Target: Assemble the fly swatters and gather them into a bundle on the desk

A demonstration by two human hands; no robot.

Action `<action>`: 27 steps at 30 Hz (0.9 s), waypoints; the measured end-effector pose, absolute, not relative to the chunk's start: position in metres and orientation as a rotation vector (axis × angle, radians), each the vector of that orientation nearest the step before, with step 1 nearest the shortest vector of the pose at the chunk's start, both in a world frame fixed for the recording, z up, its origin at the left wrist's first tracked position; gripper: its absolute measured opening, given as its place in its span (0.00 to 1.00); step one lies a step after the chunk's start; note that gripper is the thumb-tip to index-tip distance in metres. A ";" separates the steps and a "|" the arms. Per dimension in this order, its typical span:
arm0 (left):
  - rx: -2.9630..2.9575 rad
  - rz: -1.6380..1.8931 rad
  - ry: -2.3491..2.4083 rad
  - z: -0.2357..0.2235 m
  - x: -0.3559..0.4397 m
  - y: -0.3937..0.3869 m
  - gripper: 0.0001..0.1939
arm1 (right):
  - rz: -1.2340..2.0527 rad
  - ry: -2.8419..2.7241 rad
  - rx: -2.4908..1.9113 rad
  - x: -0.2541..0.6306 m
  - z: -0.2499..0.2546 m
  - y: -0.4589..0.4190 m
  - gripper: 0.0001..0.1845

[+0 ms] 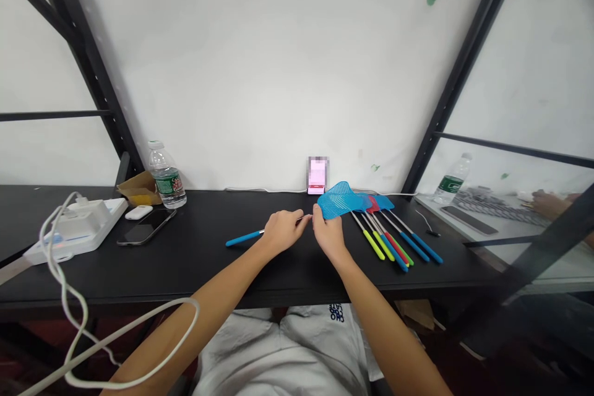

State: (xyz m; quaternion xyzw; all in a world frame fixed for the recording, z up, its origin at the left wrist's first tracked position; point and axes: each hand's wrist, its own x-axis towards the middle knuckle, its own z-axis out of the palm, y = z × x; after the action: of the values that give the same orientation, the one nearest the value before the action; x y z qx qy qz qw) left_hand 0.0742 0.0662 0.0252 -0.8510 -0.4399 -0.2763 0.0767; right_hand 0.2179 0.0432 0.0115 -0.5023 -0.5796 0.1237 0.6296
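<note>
A pale wall (278,74) rises behind a black tabletop (208,213) that runs wide across, its near edge just above the person's lap. Dark metal posts (99,83) slope up at both ends, and past the right one lies a white surface (468,216). On the tabletop, a bundle of fly swatters (388,249) fans out to the right, handles pointing toward the near edge. A blue fly swatter (341,198) is held crosswise near the middle, its head overlapping the bundle in view. Both hands are closed on it: the left hand (284,230) wraps the thin shaft, the right hand (329,235) pinches where shaft meets head. At far left sit a power strip (109,229), a cardboard box (139,185), a water bottle (169,184), a dark phone (147,227) and a white case (138,212). Black surface stretches between that phone and the blue handle, leaving elbow room leftward; rightward, the bundle lies close by the right hand. A small lit screen (318,172) stands at the back edge.
</note>
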 end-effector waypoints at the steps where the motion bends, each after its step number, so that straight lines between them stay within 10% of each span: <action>1: -2.541 -0.835 -1.315 0.024 0.074 0.067 0.22 | 0.265 -1.331 -1.162 0.217 0.013 0.042 0.23; 27: -2.548 -1.087 -1.167 0.022 0.076 0.062 0.16 | 0.149 -1.428 -1.080 0.217 0.013 0.043 0.19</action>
State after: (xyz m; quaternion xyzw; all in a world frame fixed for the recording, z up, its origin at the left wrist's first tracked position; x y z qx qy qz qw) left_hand 0.0758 0.0623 0.0221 -0.8458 -0.3872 -0.3608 0.0676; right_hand 0.2174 0.0429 0.0129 -0.4702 -0.6218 0.0647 0.6230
